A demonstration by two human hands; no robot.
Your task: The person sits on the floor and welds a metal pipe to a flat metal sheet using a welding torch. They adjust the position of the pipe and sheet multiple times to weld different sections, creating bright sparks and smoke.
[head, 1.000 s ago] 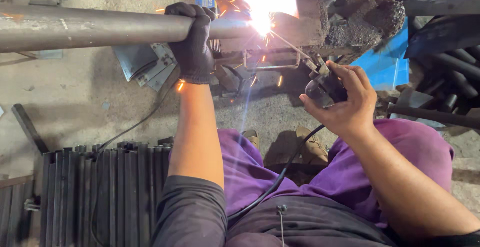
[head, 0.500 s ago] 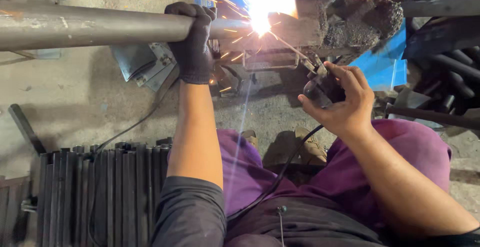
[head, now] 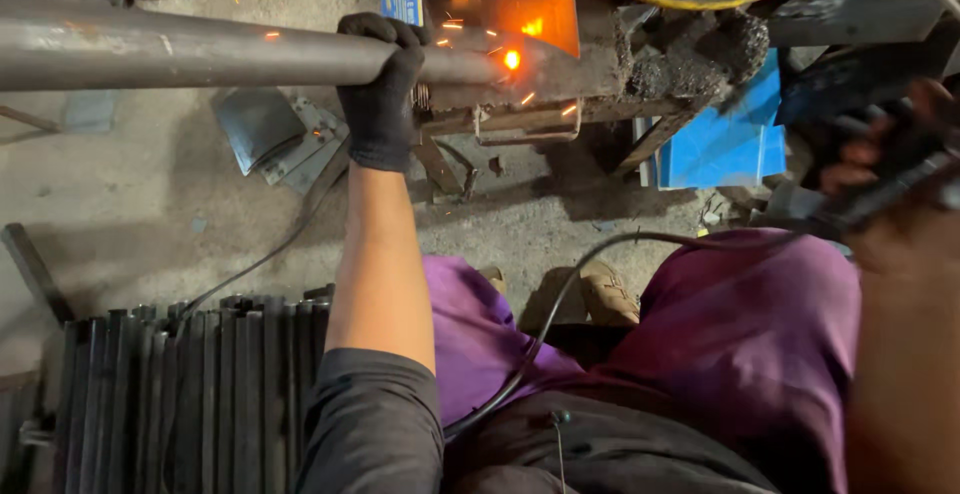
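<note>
Gripping the grey steel pipe [head: 180, 52] from above, the gloved left hand [head: 380, 89] is wrapped tightly beside the glowing weld [head: 512, 59]; the blurred right hand [head: 900, 169] is closed around a dark electrode holder [head: 885, 179].

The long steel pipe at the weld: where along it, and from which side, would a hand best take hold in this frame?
Grip the steel pipe on its bare grey run, probably left of the gloved left hand, well clear of the glowing spot and its sparks. It lies level and round, so fingers can wrap over from above, as that hand does. The right hand is blurred, holding a dark tool off to the right.
</note>
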